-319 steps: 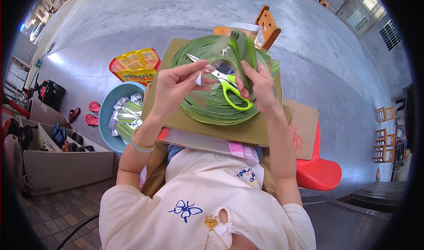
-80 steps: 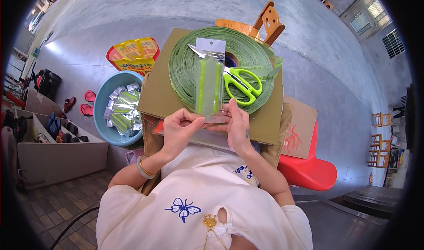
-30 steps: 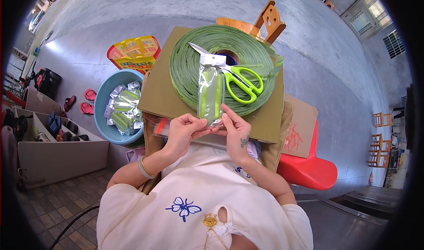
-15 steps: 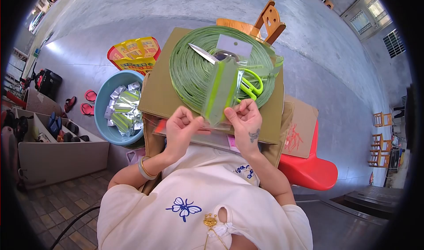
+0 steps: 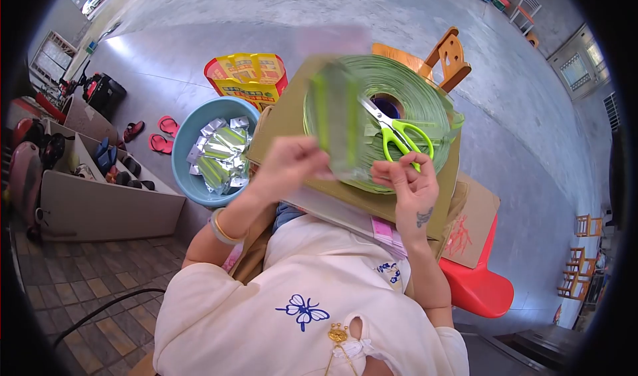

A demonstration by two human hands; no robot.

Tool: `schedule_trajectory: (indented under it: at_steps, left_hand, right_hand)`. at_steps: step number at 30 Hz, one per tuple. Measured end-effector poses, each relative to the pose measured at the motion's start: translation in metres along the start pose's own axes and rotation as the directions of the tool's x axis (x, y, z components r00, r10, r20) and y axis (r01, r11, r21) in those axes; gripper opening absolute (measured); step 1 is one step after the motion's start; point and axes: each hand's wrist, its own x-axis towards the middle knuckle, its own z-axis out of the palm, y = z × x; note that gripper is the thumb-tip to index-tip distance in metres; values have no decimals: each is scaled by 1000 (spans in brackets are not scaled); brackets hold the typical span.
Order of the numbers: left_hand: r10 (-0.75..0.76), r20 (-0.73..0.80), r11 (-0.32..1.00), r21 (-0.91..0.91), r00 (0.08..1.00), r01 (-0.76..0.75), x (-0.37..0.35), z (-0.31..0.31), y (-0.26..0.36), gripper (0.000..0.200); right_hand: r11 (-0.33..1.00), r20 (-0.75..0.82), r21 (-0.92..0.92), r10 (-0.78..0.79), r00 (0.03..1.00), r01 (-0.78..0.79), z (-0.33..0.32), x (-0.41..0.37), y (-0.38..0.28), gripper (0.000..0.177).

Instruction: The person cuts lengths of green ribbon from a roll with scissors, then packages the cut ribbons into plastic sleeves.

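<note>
Clear header-card packet (image 5: 339, 120) hung over the green roll (image 5: 425, 94)

The left hand (image 5: 291, 167), blurred, pinched the packet near its lower left corner, thumb and fingers closed on the film. The packet, blurred too, reached away from the body in front of the roll's left part, its pale card (image 5: 332, 40) at the far end and two lime bands running lengthwise inside. The right hand (image 5: 413, 180) was just beside the packet's lower right side, fingers curled with thumb close to them; whether it had hold of anything could not be told.

Lime-handled scissors (image 5: 395, 129) lay on the roll, the blade tip beside the packet's edge, and the roll rested on an olive surface (image 5: 286, 120). Near the left arm, a blue basin (image 5: 187, 135) held a heap of similar packets (image 5: 219, 153); a red-and-yellow bag (image 5: 246, 87) stood just beyond it.
</note>
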Motion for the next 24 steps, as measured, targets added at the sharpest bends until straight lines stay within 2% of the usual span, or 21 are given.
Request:
schedule_trajectory:
  at_steps: [1, 2, 4, 5, 6, 7, 8, 10, 11, 14, 16, 17, 19, 21, 23, 24]
  left_hand:
    - [-17, -163, 994, -109, 987, -1, 5, -21, -1, 13]
    - [-60, -282, 969, -249, 958, -12, 10, -41, 11, 14]
    - [-18, -499, 968, -224, 866, -109, 13, -99, -5, 20]
    - [-13, -506, 979, -181, 862, -91, 7, -148, -46, 19]
    - [-87, -567, 985, -173, 819, -14, -3, -154, -49, 16]
    - [-190, -454, 981, -59, 870, 183, -24, -234, -127, 22]
    - [-303, -452, 866, 238, 839, 440, -38, -228, -125, 33]
    - [-318, -697, 702, 282, 642, 654, -70, -253, -187, 71]
    - [-220, -691, 489, 534, 689, 690, -73, -238, -177, 82]
    - [-62, -511, 677, 609, 857, 413, -41, -222, -142, 80]
    - [125, -388, 636, 738, 913, 227, 6, -183, -94, 59]
    - [231, -300, 594, 797, 926, 110, 31, -164, -76, 51]
    - [398, -146, 587, 799, 906, -129, 77, -109, -47, 40]
    - [416, 76, 567, 758, 906, -323, 109, -38, -19, 36]
    - [431, 261, 535, 697, 864, -477, 134, 28, -25, 40]
    - [367, 371, 515, 683, 853, -518, 148, 60, -26, 47]
  right_hand:
    - [996, -32, -47, -80, 996, 79, -2, 3, -2, 9]
    - [972, -48, -170, -173, 984, 163, -8, 8, -4, 9]
    - [858, -55, -411, -361, 931, 308, -24, 19, -5, 10]
    - [782, -29, -545, -378, 925, 302, -31, 24, -8, 11]
    - [626, 72, -697, -424, 903, 350, -36, 29, -9, 12]
    - [440, 178, -810, -445, 878, 387, -40, 34, -11, 13]
    - [233, 282, -881, -439, 853, 411, -44, 37, -11, 15]
    - [244, 265, -899, -362, 894, 365, -46, 43, 1, 19]
    - [243, 237, -918, -301, 924, 315, -47, 47, 5, 19]
    - [242, 231, -934, -152, 961, 263, -57, 63, 15, 22]
    - [295, 260, -916, -78, 962, 272, -65, 70, 13, 26]
    - [322, 315, -885, -120, 942, 337, -72, 71, 10, 29]
    - [621, 180, -760, -83, 980, 192, -84, 68, -8, 27]
    - [841, 61, -539, -14, 998, 45, -100, 61, -28, 26]
    - [966, -48, -247, -94, 994, 79, -90, 43, -67, 28]
    - [978, -82, -161, -147, 986, 133, -89, 38, -77, 29]
